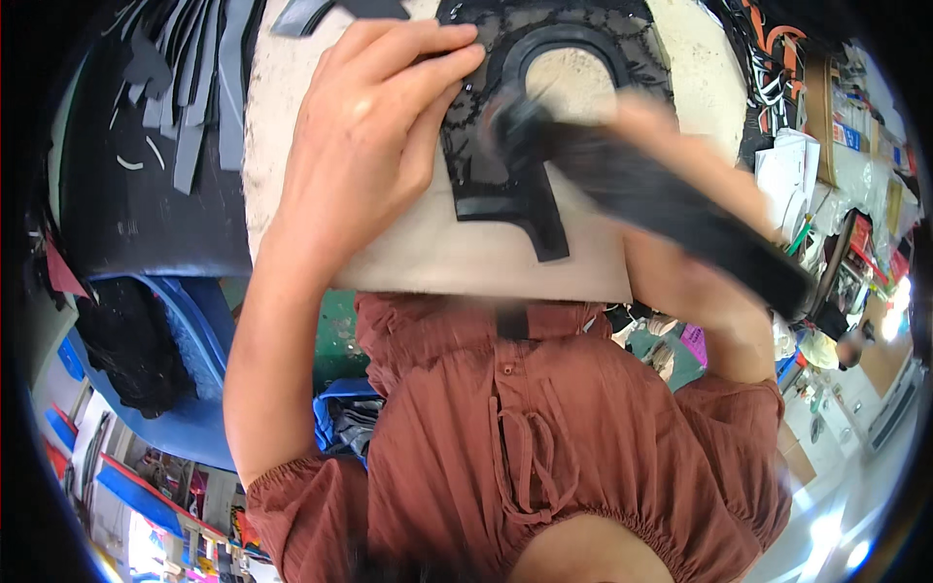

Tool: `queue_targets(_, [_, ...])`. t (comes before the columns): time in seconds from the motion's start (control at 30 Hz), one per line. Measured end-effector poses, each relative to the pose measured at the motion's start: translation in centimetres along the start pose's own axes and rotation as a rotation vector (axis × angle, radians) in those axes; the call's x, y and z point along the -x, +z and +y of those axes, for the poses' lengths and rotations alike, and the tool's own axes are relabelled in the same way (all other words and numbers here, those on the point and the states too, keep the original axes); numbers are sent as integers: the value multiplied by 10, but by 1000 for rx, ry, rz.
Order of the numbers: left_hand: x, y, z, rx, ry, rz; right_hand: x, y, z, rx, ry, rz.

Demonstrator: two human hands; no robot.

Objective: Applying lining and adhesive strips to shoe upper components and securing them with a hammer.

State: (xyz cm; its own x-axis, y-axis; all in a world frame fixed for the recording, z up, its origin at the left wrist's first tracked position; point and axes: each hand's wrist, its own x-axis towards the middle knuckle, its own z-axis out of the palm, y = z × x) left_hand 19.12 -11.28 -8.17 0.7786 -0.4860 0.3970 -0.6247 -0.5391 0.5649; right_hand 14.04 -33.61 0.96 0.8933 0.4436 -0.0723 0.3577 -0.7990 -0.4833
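A flat black shoe upper [476,185] with patterned mesh and a raised U-shaped rim lies on a pale work board [408,257] in front of me. My left hand [379,107] rests at its left edge, with fingers drawn together and the tips pinching or pressing the material. Across the piece, my right hand [671,155] grips a dark tool that looks like a hammer [680,209], smeared by motion. The tool's head is over the left side of the U-shaped rim, and its handle slants down to the right. Blur hides whether the head touches the piece.
Grey and black strips [190,87] lie on a dark surface [155,223] at the left. More grey pieces [301,15] sit at the board's far edge. A blue chair [185,408] stands lower left. White papers [787,170] and jumbled supplies are at the right.
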Motion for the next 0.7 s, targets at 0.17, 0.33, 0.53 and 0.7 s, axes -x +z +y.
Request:
queue_targets(0.17, [-2, -3, 3, -11, 12, -11, 5, 0, -1, 97, -173, 76])
queue_targets(0.33, [1, 4, -3, -70, 78, 0, 8, 16, 4, -24, -107, -18])
queue_targets(0.53, [6, 0, -1, -138, 70, -28, 36, 14, -1, 141, -134, -34])
queue_targets(0.7, [5, 2, 2, -212, 65, -39, 52, -3, -23, -379, 387, 485])
